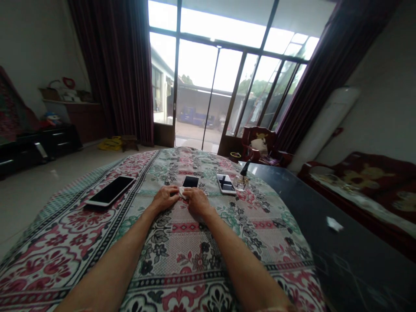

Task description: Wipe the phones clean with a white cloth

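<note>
A dark-screened phone [191,182] lies flat on the patterned tablecloth in front of me. At its near left corner, a small crumpled white tissue [182,192] sits between my two hands. My left hand [165,197] is closed, its fingertips and thumb at the tissue's left edge. From the other side, my right hand [196,201] has its curled fingers on the tissue and covers the phone's near end. A white-framed phone [226,184] lies to the right, close to a clear glass bottle [241,183] with a black top. To the left lies a larger white-framed tablet [111,191].
The floral tablecloth [191,251] covers a rounded table. On its right stands a lower dark table [312,216] with a crumpled white paper [334,224] on it. A carved wooden sofa [367,177] and a chair [260,141] stand beyond, before glass doors.
</note>
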Tool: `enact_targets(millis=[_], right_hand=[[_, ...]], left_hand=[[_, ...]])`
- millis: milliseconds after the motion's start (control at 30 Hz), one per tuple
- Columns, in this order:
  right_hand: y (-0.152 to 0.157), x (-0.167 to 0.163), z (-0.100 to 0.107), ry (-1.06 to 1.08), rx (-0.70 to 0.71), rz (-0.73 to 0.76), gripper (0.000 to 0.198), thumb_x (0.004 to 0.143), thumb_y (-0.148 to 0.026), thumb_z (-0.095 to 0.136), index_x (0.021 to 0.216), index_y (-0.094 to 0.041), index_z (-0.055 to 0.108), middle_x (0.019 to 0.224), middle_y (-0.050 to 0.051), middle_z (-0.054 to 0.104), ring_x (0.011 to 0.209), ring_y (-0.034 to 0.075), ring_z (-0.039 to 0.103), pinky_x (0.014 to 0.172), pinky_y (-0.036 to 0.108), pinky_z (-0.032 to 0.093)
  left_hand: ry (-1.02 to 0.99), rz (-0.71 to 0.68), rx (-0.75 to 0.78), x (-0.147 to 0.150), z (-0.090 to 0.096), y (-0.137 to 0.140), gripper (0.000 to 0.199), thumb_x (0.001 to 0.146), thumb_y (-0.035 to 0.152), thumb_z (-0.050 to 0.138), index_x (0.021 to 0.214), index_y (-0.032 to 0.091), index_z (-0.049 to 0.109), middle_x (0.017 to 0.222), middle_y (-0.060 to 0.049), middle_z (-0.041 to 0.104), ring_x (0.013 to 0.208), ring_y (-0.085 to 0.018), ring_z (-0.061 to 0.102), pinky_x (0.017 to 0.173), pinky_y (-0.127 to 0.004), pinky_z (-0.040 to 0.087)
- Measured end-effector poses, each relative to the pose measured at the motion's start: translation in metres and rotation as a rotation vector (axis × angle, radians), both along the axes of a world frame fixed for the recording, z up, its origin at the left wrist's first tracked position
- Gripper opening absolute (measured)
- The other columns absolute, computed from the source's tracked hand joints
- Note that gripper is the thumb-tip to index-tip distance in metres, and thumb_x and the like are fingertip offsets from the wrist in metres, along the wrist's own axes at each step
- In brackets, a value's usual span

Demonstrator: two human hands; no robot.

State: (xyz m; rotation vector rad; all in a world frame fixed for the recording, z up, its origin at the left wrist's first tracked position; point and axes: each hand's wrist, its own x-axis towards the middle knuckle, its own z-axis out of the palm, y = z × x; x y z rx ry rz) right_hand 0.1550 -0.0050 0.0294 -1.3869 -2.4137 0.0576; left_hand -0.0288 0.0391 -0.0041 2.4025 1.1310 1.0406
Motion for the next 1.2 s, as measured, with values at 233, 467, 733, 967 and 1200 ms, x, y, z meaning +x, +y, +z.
enact_targets(millis=[233, 467, 733, 967, 1200], right_hand=[[-0.009, -0.001, -0.005, 0.054, 0.016, 0.002, 0.035, 0.088, -0.012, 0.049, 0.113, -0.027, 0.07, 0.124, 0.002, 0.067, 0.114, 0.019, 0.057, 0.098, 0.026, 0.038], [-0.006, 0.002, -0.006, 0.092, 0.017, 0.023, 0.036, 0.086, -0.009, 0.051, 0.11, -0.025, 0.071, 0.121, 0.002, 0.068, 0.11, 0.019, 0.059, 0.097, 0.026, 0.04], [0.022, 0.014, 0.0, 0.098, -0.026, -0.02, 0.036, 0.083, -0.008, 0.051, 0.106, -0.023, 0.075, 0.119, 0.005, 0.07, 0.112, 0.021, 0.062, 0.099, 0.029, 0.043], [0.061, 0.032, 0.0, 0.116, -0.058, -0.063, 0.045, 0.078, -0.002, 0.05, 0.107, -0.026, 0.075, 0.121, 0.001, 0.069, 0.114, 0.018, 0.062, 0.1, 0.024, 0.043], [0.098, 0.041, 0.0, 0.116, -0.111, -0.149, 0.046, 0.077, -0.002, 0.049, 0.11, -0.023, 0.074, 0.12, 0.0, 0.069, 0.114, 0.018, 0.062, 0.099, 0.022, 0.042]], left_hand=[[0.001, 0.018, 0.008, 0.0, -0.006, 0.004, 0.023, 0.08, 0.021, 0.06, 0.093, 0.023, 0.078, 0.104, -0.002, 0.074, 0.093, -0.018, 0.068, 0.091, -0.027, 0.049], [-0.004, 0.059, -0.016, 0.001, -0.009, 0.003, 0.024, 0.079, 0.024, 0.06, 0.095, 0.023, 0.077, 0.106, -0.002, 0.074, 0.098, -0.019, 0.066, 0.095, -0.029, 0.047], [0.021, 0.103, 0.024, 0.002, -0.009, 0.002, 0.027, 0.079, 0.03, 0.066, 0.103, 0.025, 0.075, 0.11, -0.003, 0.073, 0.101, -0.022, 0.066, 0.097, -0.033, 0.046], [0.039, 0.124, 0.011, 0.002, -0.007, 0.0, 0.026, 0.081, 0.031, 0.065, 0.105, 0.027, 0.075, 0.112, -0.002, 0.072, 0.104, -0.023, 0.065, 0.096, -0.033, 0.047], [0.063, 0.117, 0.002, 0.002, -0.005, -0.001, 0.028, 0.083, 0.028, 0.065, 0.109, 0.027, 0.074, 0.115, -0.003, 0.071, 0.105, -0.023, 0.064, 0.098, -0.035, 0.045]])
